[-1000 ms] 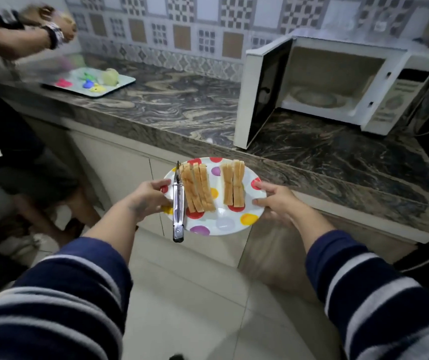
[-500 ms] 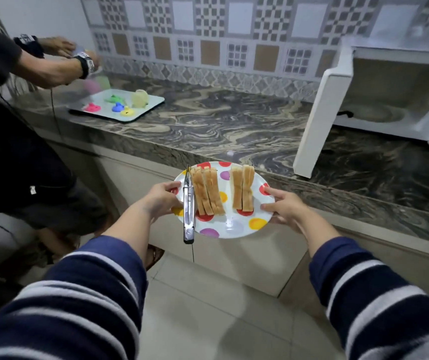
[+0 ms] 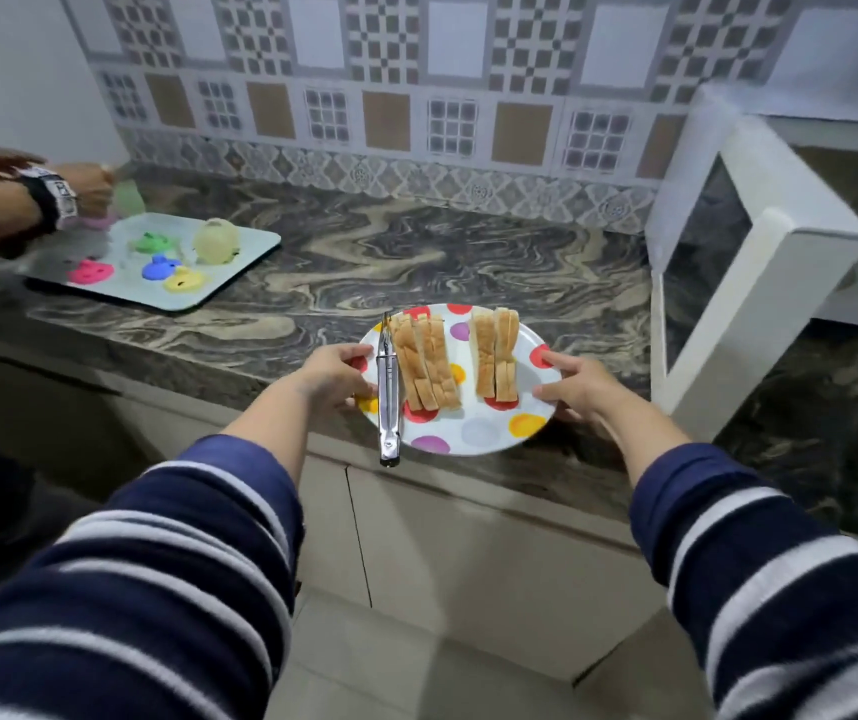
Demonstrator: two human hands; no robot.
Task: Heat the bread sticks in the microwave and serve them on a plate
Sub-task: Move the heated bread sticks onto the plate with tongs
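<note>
Bread sticks (image 3: 455,361) lie in two bunches on a spotty plate (image 3: 479,433), held over the near edge of the table (image 3: 416,262). Left hand (image 3: 331,374) has its grip on the rim at 9 o'clock, right hand (image 3: 580,387) at 3 o'clock. Metal tongs (image 3: 388,392) lie on the plate's left side, and the microwave (image 3: 759,252) stands open at 2 o'clock.
</note>
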